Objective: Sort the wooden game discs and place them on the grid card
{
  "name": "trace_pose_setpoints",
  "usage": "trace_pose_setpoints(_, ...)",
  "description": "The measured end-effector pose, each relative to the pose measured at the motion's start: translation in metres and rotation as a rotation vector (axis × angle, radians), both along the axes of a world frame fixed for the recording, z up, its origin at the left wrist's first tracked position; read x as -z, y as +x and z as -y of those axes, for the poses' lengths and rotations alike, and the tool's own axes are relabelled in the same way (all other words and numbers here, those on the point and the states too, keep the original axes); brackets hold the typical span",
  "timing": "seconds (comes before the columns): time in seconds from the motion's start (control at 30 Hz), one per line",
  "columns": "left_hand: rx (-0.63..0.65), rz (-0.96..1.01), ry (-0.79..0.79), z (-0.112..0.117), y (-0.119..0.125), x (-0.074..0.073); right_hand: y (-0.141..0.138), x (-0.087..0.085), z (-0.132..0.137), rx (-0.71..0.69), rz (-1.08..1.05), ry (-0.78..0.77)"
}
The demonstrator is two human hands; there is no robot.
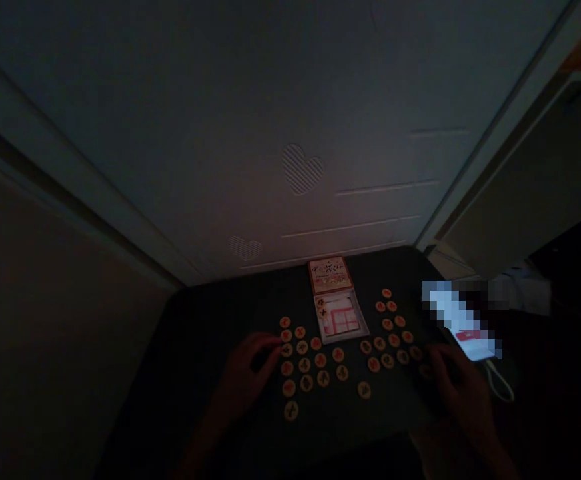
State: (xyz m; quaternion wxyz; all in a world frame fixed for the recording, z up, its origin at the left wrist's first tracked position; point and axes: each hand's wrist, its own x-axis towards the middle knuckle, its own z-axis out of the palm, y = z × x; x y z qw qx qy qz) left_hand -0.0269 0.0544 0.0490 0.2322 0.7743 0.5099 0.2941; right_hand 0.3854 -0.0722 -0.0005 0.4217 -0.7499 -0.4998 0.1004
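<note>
Round Chinese chess pieces (304,365) with red or dark characters lie in two groups on the dark tabletop. My left hand (255,360) is at the left group's outer column, thumb and forefinger apart, their tips close beside a red-marked piece (286,336) and a dark-marked piece (287,350). At the right group's edge, my right hand (453,377) has loosely bent fingers beside a dim piece (424,371); contact is hard to make out. Between and behind the groups sits an opened box (363,327), its printed lid (329,275) tilted back, with two pieces (321,307) and a folded red-lined sheet (343,320) inside.
A glowing phone (470,340), partly pixelated, lies right of the pieces with a white cable (500,387). One piece (364,390) sits alone near the front. Behind the table (230,303) rises a pale panel (210,167) with heart reliefs. The light is dim.
</note>
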Motion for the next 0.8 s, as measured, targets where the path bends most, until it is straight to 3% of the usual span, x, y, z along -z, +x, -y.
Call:
trace_pose_setpoints(0.13,-0.029,-0.013,-0.018,0.063,0.002,0.007,0.003,0.006,-0.001,0.033,-0.036,-0.007)
trace_pose_setpoints(0.27,-0.036,-0.114,0.053,0.097,0.004,0.022,0.001,0.005,0.000,0.025,-0.042,-0.026)
trace_pose_setpoints(0.5,-0.020,-0.197,0.186,0.109,0.007,0.031,0.000,0.005,0.002,0.063,-0.063,-0.066)
trace_pose_setpoints(0.8,-0.059,-0.215,0.185,0.120,0.013,0.032,-0.003,0.002,0.002,0.074,-0.029,-0.072)
